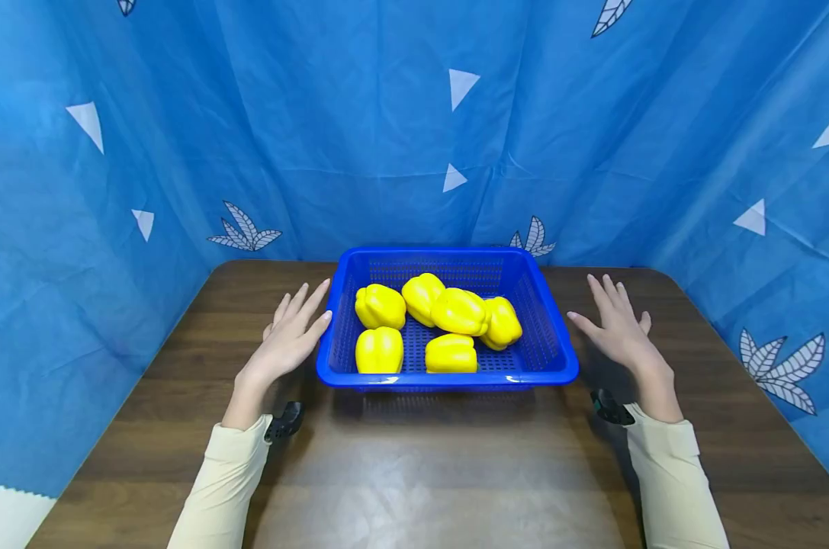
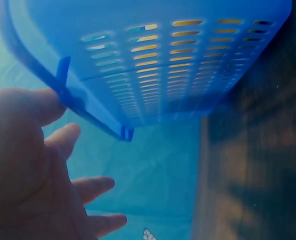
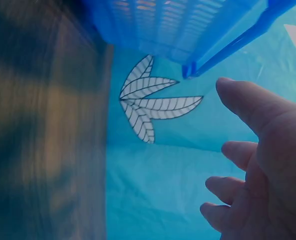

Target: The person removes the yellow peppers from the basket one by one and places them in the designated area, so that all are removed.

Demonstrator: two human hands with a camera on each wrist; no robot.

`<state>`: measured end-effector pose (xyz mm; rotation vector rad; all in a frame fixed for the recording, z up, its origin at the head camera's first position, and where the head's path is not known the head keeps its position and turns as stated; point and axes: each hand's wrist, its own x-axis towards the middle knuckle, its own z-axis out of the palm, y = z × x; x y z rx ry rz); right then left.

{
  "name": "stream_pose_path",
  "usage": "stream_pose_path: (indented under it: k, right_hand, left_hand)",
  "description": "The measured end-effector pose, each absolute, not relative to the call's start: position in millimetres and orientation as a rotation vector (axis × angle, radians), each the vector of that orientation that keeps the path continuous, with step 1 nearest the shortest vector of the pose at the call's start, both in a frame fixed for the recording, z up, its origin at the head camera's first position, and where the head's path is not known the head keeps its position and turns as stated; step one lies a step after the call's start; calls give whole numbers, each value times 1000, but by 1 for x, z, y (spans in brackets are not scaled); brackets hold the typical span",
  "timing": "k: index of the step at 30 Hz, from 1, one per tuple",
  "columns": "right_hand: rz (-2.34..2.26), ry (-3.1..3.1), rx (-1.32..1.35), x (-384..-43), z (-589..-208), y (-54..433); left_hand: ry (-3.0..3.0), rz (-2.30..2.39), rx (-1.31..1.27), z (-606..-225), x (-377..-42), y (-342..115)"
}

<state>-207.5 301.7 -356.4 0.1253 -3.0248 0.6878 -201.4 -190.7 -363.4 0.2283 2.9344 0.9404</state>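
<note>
A blue plastic basket (image 1: 448,381) with slotted walls stands on the table, holding several yellow bell peppers (image 1: 380,351). One pepper (image 1: 458,311) lies partly over its neighbours on the right side. At the basket's left rim is my left hand (image 1: 285,339), fingers spread and fairly straight. In the left wrist view its thumb (image 2: 49,106) appears to touch the rim (image 2: 75,102); nothing is gripped. My right hand (image 1: 616,328) hovers beside the basket's right side, fingers extended and holding nothing. The right wrist view shows a gap between the thumb (image 3: 237,97) and the rim (image 3: 232,47).
The brown wooden table (image 1: 455,473) extends in front of the basket and to both sides. A blue curtain (image 1: 387,114) with white triangles and leaf prints hangs close behind the table's back edge and along its sides. Each wrist carries a small black device (image 1: 287,421).
</note>
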Motion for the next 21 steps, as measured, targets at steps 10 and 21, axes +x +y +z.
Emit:
stream_pose_path:
  k: [10, 21]
  right_hand:
    - [710, -2894, 257, -199, -337, 287]
    - [735, -2803, 369, -194, -327, 272]
  left_hand:
    - [2844, 1069, 347, -370, -206, -190]
    - [2693, 1275, 401, -381, -212, -189]
